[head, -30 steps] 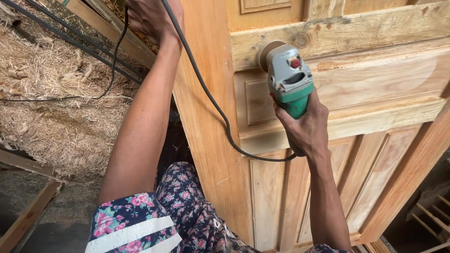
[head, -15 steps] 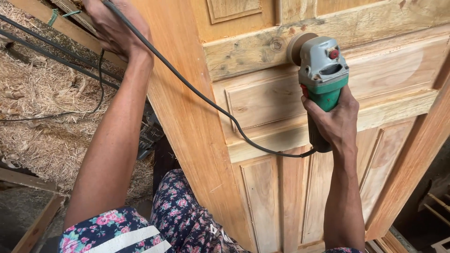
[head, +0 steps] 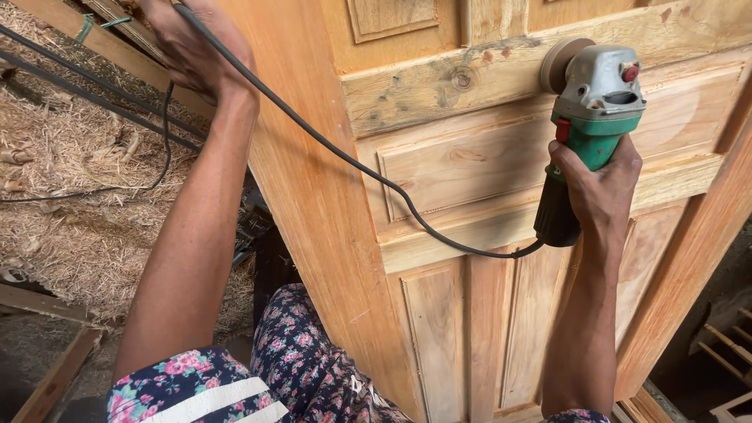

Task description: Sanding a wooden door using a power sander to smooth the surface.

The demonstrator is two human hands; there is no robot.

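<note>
My right hand (head: 597, 188) grips the green and grey angle grinder (head: 594, 117) by its body. Its round sanding disc (head: 559, 64) presses against a horizontal rail of the panelled wooden door (head: 462, 172). The black power cord (head: 352, 164) runs from the grinder's tail across the door and up over my left hand (head: 192, 47). That hand rests on the door's upper left edge, with the cord passing over its back.
Wood shavings and straw-like fibres (head: 70, 204) cover the ground at left, with black cables (head: 86, 102) and timber strips (head: 55, 376) lying there. My floral-print clothing (head: 274, 376) shows at the bottom. Wooden slats (head: 724, 352) stand at the lower right.
The grinder and my right hand have moved right along the door's rail. My left hand has stayed on the door's edge with the cord.
</note>
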